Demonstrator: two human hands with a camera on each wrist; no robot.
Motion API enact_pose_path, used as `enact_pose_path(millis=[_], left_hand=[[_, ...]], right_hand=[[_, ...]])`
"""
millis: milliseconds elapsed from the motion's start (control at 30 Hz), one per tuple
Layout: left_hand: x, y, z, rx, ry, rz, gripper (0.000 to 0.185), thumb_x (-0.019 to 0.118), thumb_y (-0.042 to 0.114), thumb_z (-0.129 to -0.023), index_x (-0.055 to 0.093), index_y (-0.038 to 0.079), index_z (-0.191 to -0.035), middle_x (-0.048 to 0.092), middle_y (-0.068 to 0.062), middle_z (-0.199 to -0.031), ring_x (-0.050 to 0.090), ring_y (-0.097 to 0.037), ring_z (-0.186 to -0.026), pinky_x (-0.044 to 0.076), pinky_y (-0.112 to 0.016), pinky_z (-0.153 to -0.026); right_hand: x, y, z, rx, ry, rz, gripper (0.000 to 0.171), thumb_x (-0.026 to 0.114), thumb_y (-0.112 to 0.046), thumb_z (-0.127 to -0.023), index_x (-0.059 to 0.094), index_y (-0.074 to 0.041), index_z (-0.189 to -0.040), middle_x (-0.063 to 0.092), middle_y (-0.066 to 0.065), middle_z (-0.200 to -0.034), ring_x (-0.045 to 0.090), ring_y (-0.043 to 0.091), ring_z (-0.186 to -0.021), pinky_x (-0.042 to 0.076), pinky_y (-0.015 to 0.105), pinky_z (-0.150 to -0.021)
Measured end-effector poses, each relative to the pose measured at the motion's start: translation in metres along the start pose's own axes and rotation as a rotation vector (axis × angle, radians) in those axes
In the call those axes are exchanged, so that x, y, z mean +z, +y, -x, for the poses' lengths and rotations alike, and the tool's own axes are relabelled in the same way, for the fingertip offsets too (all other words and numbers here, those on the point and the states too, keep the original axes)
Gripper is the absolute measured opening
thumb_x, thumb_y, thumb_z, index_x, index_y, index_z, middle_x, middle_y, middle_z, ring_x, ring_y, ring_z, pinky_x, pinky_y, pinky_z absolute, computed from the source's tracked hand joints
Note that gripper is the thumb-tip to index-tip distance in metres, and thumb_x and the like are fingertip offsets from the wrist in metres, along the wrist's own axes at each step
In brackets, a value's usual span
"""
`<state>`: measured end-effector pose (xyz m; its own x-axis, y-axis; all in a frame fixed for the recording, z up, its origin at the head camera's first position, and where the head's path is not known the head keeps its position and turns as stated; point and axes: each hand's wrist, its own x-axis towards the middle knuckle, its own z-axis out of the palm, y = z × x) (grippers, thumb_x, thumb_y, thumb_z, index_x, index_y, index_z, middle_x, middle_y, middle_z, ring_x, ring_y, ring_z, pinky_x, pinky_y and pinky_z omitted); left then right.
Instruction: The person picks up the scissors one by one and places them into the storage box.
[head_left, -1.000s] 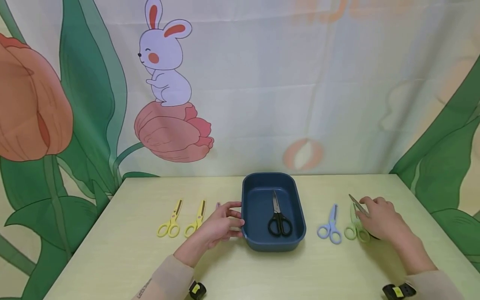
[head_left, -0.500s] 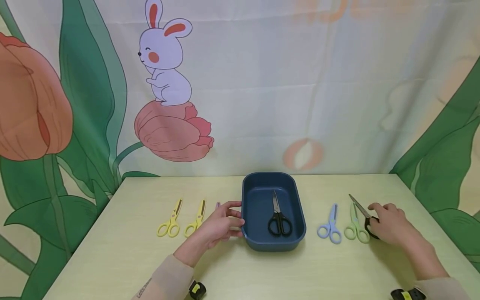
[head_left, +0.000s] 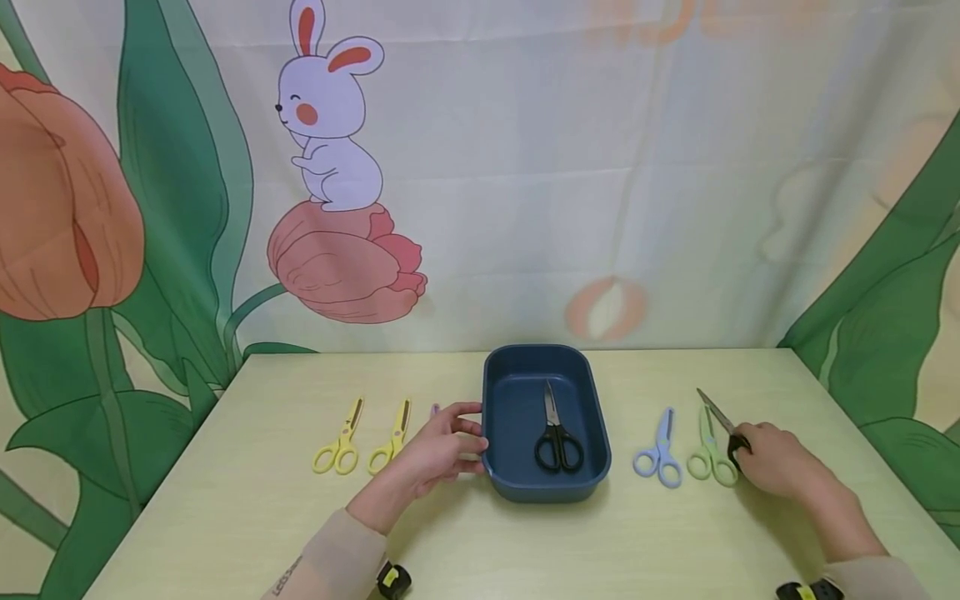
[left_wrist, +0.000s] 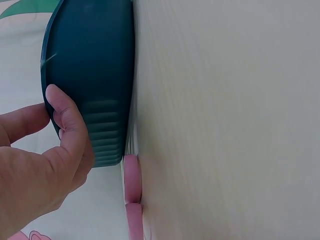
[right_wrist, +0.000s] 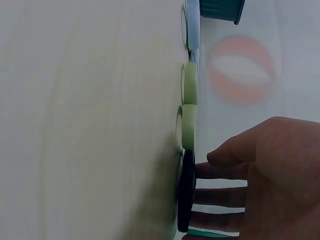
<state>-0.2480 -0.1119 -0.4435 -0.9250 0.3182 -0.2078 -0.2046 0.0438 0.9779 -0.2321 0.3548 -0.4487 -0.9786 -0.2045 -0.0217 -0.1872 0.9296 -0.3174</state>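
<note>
1. We see the right hand point(head_left: 774, 458) at about three o'clock from the blue box point(head_left: 517, 417), its fingers reaching the dark loops of the black scissors point(head_left: 716, 410). The right wrist view shows those fingers fairly straight, spread with gaps between them; the thumb's tip stands short of the loops.
2. We find the black scissors beside the green scissors point(head_left: 712, 450), blade toward ten or eleven o'clock, loops partly hidden by the hand.
3. We see the left hand point(head_left: 442, 442) at nine o'clock on the box, its bent fingers touching rim and outer wall — whether they pinch the rim or only rest against it, we cannot tell.
4. Inside the box we see a second black pair point(head_left: 554, 429), lying flat with blade toward twelve o'clock.
5. Just past the box, at three to four o'clock, lie the light-blue scissors point(head_left: 663, 448), near the green ones.
6. At nine o'clock, beyond the left hand, we count two yellow scissors point(head_left: 347, 436), blades toward twelve to one o'clock. A purple tip point(head_left: 436, 410) shows behind that hand — and the left wrist view shows pink loops point(left_wrist: 132, 179) just beside the box.
7. Behind the pale table point(head_left: 600, 550), toward twelve o'clock, hangs a cloth point(head_left: 510, 183) with a rabbit point(head_left: 341, 175).
</note>
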Motion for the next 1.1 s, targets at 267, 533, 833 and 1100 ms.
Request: enact_pose_path(millis=[267,533,833,1100], left_hand=[[0.000,0.001,0.000,-0.006,-0.002,-0.007,0.058,0.060,-0.003,-0.098,0.038,0.000,-0.152,0.050,-0.019,-0.117,0.065,-0.025,-0.076,0.052,-0.026,-0.062],[0.000,0.001,0.000,-0.008,-0.003,-0.009,0.059,0.060,-0.003,-0.098,0.038,0.000,-0.152,0.051,-0.019,-0.117,0.064,-0.025,-0.076,0.054,-0.027,-0.066],[0.000,0.002,0.002,-0.016,0.010,-0.023,0.059,0.061,-0.002,-0.098,0.039,0.002,-0.152,0.052,-0.017,-0.117,0.066,-0.026,-0.076,0.047,-0.026,-0.059],[0.000,0.002,0.002,-0.014,0.007,-0.018,0.059,0.061,-0.002,-0.098,0.039,0.001,-0.152,0.051,-0.017,-0.116,0.065,-0.026,-0.077,0.050,-0.026,-0.062]], right_hand=[[0.001,-0.002,-0.004,0.020,-0.021,0.013,0.037,0.047,-0.007,-0.100,0.058,0.020,-0.123,0.060,0.034,-0.106,0.059,0.044,-0.092,0.048,0.055,-0.077],[0.002,-0.003,-0.010,0.054,-0.029,-0.009,0.043,0.053,-0.010,-0.098,0.052,0.016,-0.132,0.056,0.040,-0.114,0.058,0.049,-0.101,0.047,0.058,-0.083],[0.004,-0.004,-0.013,0.013,-0.004,0.035,0.039,0.061,-0.007,-0.092,0.059,0.013,-0.126,0.061,0.036,-0.108,0.059,0.044,-0.095,0.048,0.056,-0.080],[0.006,-0.002,-0.012,-0.014,0.007,0.059,0.041,0.068,-0.008,-0.087,0.060,0.014,-0.121,0.061,0.033,-0.103,0.058,0.054,-0.098,0.047,0.062,-0.083]])
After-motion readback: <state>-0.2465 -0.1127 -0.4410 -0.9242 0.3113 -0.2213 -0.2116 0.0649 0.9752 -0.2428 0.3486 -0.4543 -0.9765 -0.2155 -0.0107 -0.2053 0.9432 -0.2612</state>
